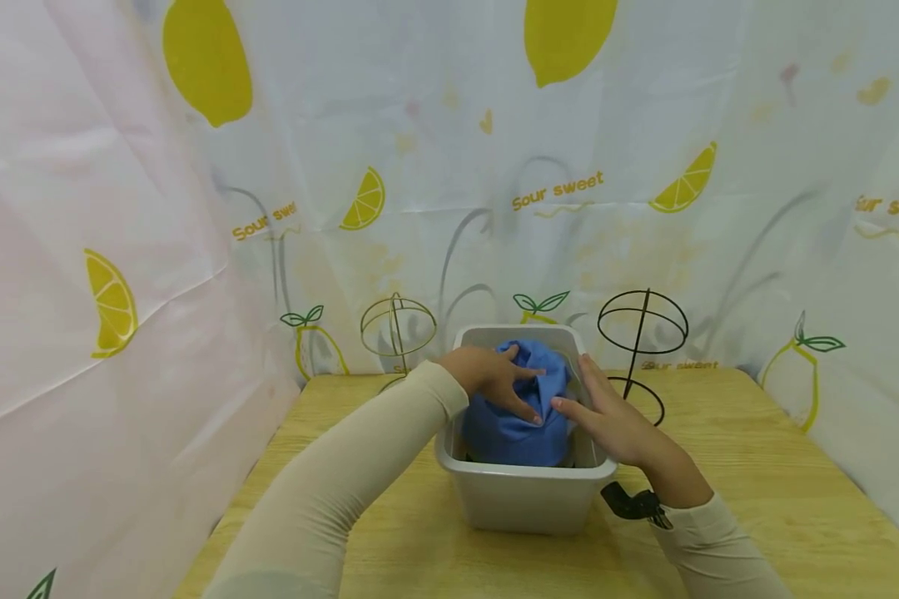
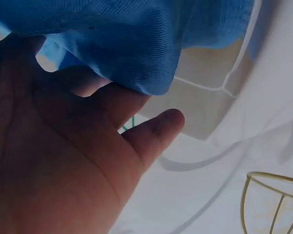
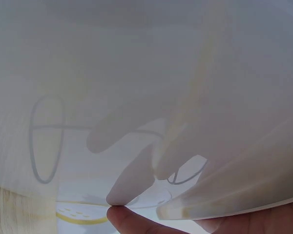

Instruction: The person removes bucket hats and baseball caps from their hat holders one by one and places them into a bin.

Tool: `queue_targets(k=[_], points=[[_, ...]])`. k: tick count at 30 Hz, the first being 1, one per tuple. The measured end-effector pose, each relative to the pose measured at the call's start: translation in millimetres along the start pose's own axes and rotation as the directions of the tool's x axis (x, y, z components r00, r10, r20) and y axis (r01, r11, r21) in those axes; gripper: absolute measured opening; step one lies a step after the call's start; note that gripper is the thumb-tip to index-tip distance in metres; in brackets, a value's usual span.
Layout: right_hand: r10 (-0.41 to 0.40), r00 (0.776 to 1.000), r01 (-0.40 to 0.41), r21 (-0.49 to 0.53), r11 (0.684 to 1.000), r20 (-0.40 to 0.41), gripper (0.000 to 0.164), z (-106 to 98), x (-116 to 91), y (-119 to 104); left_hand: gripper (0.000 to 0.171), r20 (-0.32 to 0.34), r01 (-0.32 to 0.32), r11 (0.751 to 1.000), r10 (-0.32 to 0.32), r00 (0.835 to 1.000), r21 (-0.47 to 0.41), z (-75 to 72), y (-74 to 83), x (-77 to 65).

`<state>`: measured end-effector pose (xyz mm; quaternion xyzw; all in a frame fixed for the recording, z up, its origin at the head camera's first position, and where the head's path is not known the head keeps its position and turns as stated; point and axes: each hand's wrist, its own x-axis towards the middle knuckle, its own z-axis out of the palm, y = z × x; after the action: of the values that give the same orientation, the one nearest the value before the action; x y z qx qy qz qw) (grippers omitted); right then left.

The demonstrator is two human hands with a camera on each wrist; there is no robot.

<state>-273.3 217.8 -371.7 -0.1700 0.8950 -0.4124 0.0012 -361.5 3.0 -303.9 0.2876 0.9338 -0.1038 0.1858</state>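
In the head view a blue cloth hat [image 1: 520, 428] lies in a light grey plastic bin [image 1: 528, 499]. My left hand [image 1: 498, 378] is over the hat, its fingers spread and touching the crumpled cloth. The left wrist view shows the palm and fingers of the left hand [image 2: 73, 141] against the blue cloth [image 2: 151, 48], which hides some fingertips. At the bin's right rim rests my right hand [image 1: 614, 420], fingers extended and thumb towards the hat. In the right wrist view its fingertips [image 3: 124, 219] touch the bin's glossy wall [image 3: 136, 73].
A gold wire stand [image 1: 399, 326] is behind and left of the bin, and a black wire stand [image 1: 640, 333] behind and right. All stand on a wooden table [image 1: 727, 466]. Lemon-print curtains [image 1: 419, 108] hang at the back and sides.
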Motion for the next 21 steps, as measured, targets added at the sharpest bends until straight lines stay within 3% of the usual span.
queue_targets(k=[12,21], points=[[-0.008,1.0,0.008,-0.004,1.0,0.014,0.094,-1,0,1,0.096,0.018,0.049,0.999,-0.05,0.999,0.023,3.0,7.7,2.2],[-0.012,1.0,0.012,-0.018,1.0,0.007,0.095,1,2,3,0.096,0.036,0.057,0.998,-0.059,0.998,0.039,9.0,6.6,16.5]])
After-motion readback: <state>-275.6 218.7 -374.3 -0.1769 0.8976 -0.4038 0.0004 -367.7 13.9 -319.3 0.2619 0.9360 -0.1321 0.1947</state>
